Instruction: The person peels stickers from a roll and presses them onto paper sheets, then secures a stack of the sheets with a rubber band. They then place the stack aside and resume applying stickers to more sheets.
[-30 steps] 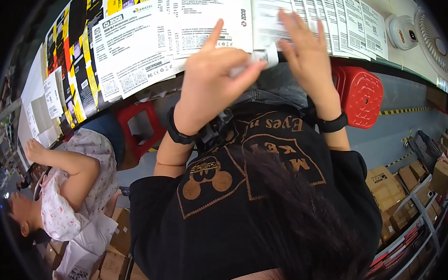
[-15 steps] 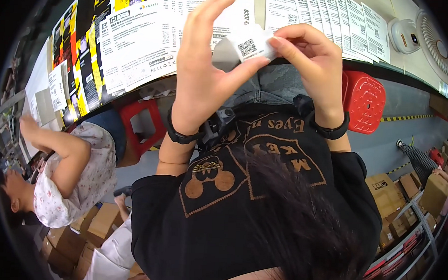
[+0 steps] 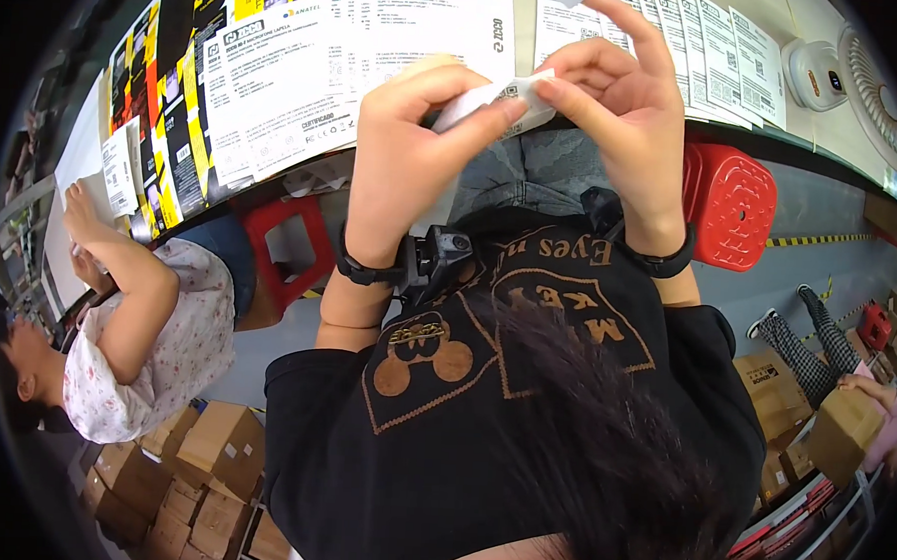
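Both hands are raised in front of a long table (image 3: 775,134) covered with printed sheets. My left hand (image 3: 413,168) and my right hand (image 3: 625,138) pinch the same small white label (image 3: 512,95) between thumb and fingertips, one at each end. The label carries a small square code, and a white strip (image 3: 442,195) hangs down from it behind my left palm. Each wrist has a black band, and a small black device (image 3: 439,260) sits by the left wrist. My black printed T-shirt (image 3: 524,383) and dark hair fill the lower middle.
White and yellow-black printed sheets (image 3: 307,74) lie in rows on the table. Two red stools (image 3: 727,202) (image 3: 285,243) stand beneath it. A co-worker in a floral top (image 3: 146,337) works at the left. Cardboard boxes (image 3: 200,459) are stacked lower left, more at the right. A white fan (image 3: 867,88) stands top right.
My hands lifted off the sheets on the table and came together, pinching the small label between them. The co-worker at the left shifted an arm.
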A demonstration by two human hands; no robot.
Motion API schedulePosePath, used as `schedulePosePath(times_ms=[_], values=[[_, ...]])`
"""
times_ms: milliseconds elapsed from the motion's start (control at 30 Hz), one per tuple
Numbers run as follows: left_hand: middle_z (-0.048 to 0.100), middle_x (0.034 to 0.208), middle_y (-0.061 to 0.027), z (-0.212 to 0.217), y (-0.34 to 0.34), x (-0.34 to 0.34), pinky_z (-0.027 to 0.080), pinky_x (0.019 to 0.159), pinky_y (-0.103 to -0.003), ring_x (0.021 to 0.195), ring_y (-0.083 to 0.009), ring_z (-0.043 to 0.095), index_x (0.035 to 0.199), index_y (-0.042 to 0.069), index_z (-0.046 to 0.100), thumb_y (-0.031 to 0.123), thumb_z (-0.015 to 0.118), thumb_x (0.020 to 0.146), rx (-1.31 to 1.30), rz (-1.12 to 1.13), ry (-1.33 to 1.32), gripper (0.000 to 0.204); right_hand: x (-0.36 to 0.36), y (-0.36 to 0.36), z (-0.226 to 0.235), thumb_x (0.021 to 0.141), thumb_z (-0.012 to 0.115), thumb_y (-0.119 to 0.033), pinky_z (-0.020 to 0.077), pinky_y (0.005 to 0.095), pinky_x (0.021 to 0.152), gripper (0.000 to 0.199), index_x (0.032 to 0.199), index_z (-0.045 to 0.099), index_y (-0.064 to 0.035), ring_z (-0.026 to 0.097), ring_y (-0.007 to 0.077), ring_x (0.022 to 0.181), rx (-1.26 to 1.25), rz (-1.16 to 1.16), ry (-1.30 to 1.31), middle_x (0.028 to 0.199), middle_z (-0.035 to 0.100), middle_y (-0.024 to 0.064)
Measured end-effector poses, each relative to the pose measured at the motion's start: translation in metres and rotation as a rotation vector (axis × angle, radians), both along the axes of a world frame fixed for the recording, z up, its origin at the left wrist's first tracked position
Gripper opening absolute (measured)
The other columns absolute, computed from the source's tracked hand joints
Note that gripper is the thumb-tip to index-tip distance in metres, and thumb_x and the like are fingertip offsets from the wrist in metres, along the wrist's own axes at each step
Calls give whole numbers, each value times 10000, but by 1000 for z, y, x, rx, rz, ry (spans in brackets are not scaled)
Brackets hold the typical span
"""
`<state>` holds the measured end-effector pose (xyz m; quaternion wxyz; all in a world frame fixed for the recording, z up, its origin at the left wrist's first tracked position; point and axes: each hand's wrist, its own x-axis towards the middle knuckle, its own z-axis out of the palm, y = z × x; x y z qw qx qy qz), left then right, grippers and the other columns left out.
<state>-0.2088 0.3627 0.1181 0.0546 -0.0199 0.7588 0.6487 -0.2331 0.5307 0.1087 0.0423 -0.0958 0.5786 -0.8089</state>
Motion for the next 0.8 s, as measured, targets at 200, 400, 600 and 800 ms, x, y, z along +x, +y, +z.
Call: schedulePosePath(times_ms=[200,400,600,800], values=[[613,700,-27,-11,5,-9,417,535,-184,551,-66,544,911,-21,630,45,717,712,-390,8,705,227,-41,-17,-50,770,634,70,479,192,659,604,1286,330,-1,595,111,738,-421,218,855,820,601,99],[616,658,-60,1,0,3,428,515,-225,514,-127,560,851,40,653,124,735,685,-211,26,150,204,-7,-11,7,764,631,80,474,195,655,584,1262,334,5,595,124,717,-46,106,231,778,597,94],[574,587,-74,4,-18,-3,459,577,-255,450,-138,503,733,16,644,141,720,706,-260,-70,220,149,-12,-19,9,767,619,86,471,192,651,550,1226,326,9,594,118,708,119,44,-75,773,593,89],[556,535,-49,22,-47,-4,357,1018,-412,459,-113,501,682,-38,619,57,695,710,-563,-254,378,125,-55,-41,-43,788,579,89,453,169,640,508,1209,307,4,573,94,691,-641,121,400,754,568,66]])
